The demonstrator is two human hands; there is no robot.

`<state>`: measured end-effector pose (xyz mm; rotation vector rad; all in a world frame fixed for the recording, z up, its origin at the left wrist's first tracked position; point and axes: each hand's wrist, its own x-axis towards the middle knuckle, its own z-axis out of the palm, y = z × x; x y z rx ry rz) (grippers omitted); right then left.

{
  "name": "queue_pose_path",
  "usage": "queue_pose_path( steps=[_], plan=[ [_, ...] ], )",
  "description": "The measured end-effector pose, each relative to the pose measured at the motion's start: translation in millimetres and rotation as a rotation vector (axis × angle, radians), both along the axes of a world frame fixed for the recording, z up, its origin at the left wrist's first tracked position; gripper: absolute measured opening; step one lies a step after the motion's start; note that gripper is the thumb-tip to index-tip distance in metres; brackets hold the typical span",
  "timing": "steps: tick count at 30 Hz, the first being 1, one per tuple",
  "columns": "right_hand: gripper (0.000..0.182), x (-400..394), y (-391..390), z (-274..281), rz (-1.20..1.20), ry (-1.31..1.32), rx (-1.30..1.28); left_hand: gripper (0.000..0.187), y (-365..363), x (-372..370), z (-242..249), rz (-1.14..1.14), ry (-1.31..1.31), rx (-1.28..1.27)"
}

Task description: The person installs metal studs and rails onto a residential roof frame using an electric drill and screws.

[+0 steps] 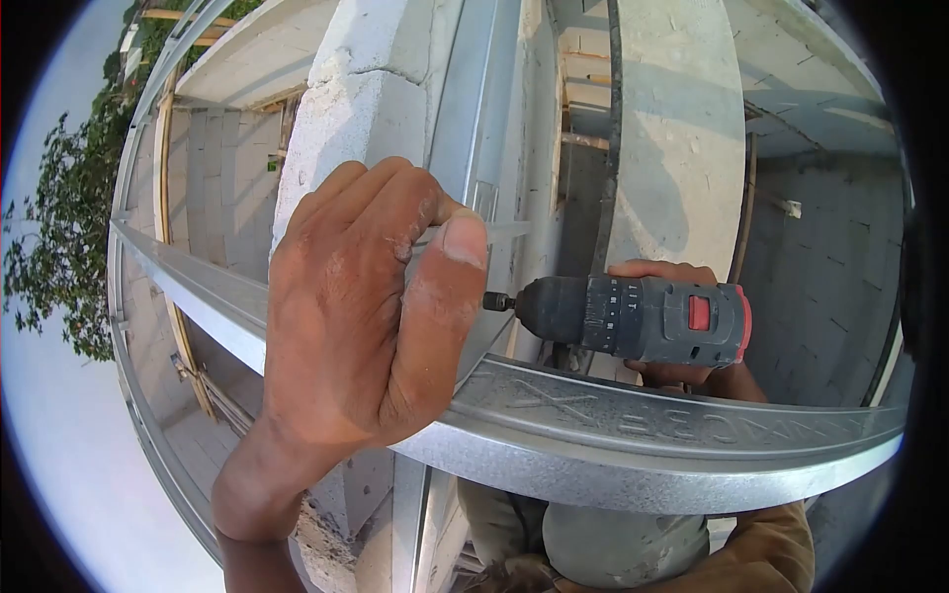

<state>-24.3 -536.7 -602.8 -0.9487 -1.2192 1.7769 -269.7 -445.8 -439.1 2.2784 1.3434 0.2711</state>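
Note:
My left hand is closed, with curled fingers and the thumb pressed against them, where two metal channels meet. Its fingertips are hidden, so what it grips cannot be made out. In my right hand is a black and red cordless drill, held level with its nose toward the left. The drill's bit holder reaches close to my left thumb, and its tip is hidden behind it. A shiny steel channel with stamped lettering crosses below the drill and passes behind my left hand. Another steel channel runs away from me.
A pale concrete wall top, cracked across, lies beside the lengthwise channel. Right of it is another concrete beam. Block walls drop far below on both sides. More metal framing and a tree stand at the left.

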Motion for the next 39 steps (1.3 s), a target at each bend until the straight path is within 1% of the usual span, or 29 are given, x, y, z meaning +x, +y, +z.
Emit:
queue_pose_path(
  steps=[1, 3, 12, 18, 19, 21, 22, 24, 26, 28, 30, 31, 33, 34, 36, 37, 39],
  plan=[
    [0.072, 0, 0, 0, -0.001, -0.003, 0.002, 0.039, 0, 0, 0, -0.002, 0.002, 0.013],
    [0.072, 0, 2, -4, -0.013, 0.007, 0.085, 0.040, 2, 1, 2, 0.000, 0.022, -0.001],
    [0.071, 0, 5, 3, 0.011, -0.032, 0.096, 0.040, 1, 2, 3, 0.009, 0.026, 0.004],
    [0.070, -2, 4, -14, -0.019, 0.005, 0.196, 0.037, 2, 1, 2, -0.007, 0.015, 0.007],
    [0.070, -1, 6, -13, -0.020, 0.008, 0.192, 0.037, 1, 1, 2, 0.007, 0.008, 0.006],
    [0.070, 3, 12, -8, 0.062, 0.057, 0.081, 0.038, -1, 3, 3, 0.026, 0.020, -0.007],
    [0.070, 2, 10, -5, 0.063, 0.056, 0.078, 0.039, -1, 4, 3, 0.044, 0.027, -0.018],
    [0.071, 0, 9, 0, 0.024, -0.040, 0.085, 0.039, 2, 2, 3, 0.026, 0.036, -0.018],
    [0.072, 0, 13, -6, 0.026, 0.000, 0.128, 0.040, 1, 1, 3, 0.006, 0.053, -0.021],
    [0.073, 0, 10, -9, 0.022, 0.040, 0.165, 0.040, -1, 2, 1, 0.038, 0.018, -0.002],
    [0.074, 2, 7, -7, 0.044, 0.008, 0.029, 0.040, -1, 2, 2, 0.038, 0.024, -0.011],
    [0.074, 2, 7, -8, 0.043, 0.006, 0.031, 0.040, 0, 2, 2, 0.038, 0.030, -0.018],
    [0.075, 0, 8, -11, 0.006, -0.030, 0.167, 0.040, 1, 0, 1, 0.031, 0.028, 0.006],
    [0.075, -1, 6, -11, 0.008, -0.028, 0.163, 0.040, 0, -1, 0, 0.022, 0.027, 0.021],
    [0.076, -1, 4, -9, 0.017, -0.020, 0.014, 0.040, -1, 0, -1, 0.022, 0.023, 0.024],
    [0.076, -1, 4, -10, 0.016, -0.021, 0.011, 0.040, -1, 0, 0, 0.022, 0.019, 0.026],
    [0.076, 1, 5, -12, 0.028, -0.062, 0.166, 0.040, -1, 1, 2, 0.028, 0.026, 0.006]
  ],
)
